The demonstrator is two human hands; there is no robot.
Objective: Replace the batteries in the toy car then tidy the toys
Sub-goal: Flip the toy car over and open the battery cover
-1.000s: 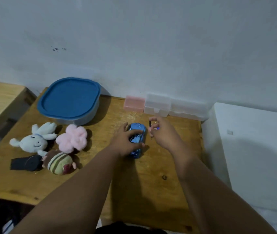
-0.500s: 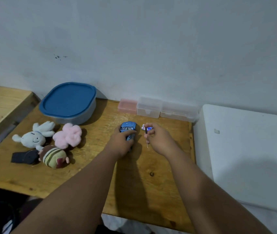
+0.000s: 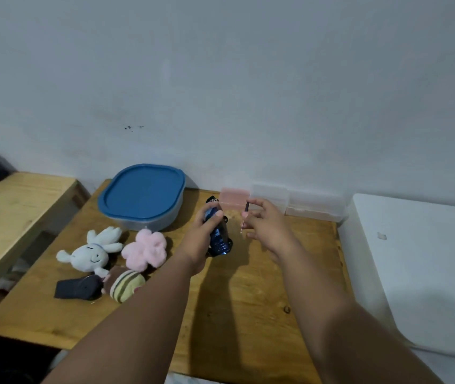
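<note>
Toy car (image 3: 220, 241), blue and glossy, was gripped in the left hand (image 3: 202, 236), fingers and thumb curled round its body. Its long axis pointed away from the person toward the wall, over the rear middle of the wooden table (image 3: 248, 314). Whether it touched the tabletop could not be told. Just beside it, apart from it, the right hand (image 3: 266, 224) pinched a small screwdriver (image 3: 245, 210) between thumb and fingertips, dark handle up and thin shaft pointing down.

Behind the hands, against the wall, stood a pink box (image 3: 234, 196) and clear plastic boxes (image 3: 315, 207). To the left sat a container with a blue lid (image 3: 143, 191). Nearer the person lay a white rabbit plush (image 3: 90, 254), a pink flower plush (image 3: 146, 249), a striped plush (image 3: 125, 284) and a dark flat object (image 3: 74, 289), clustered and touching.
</note>
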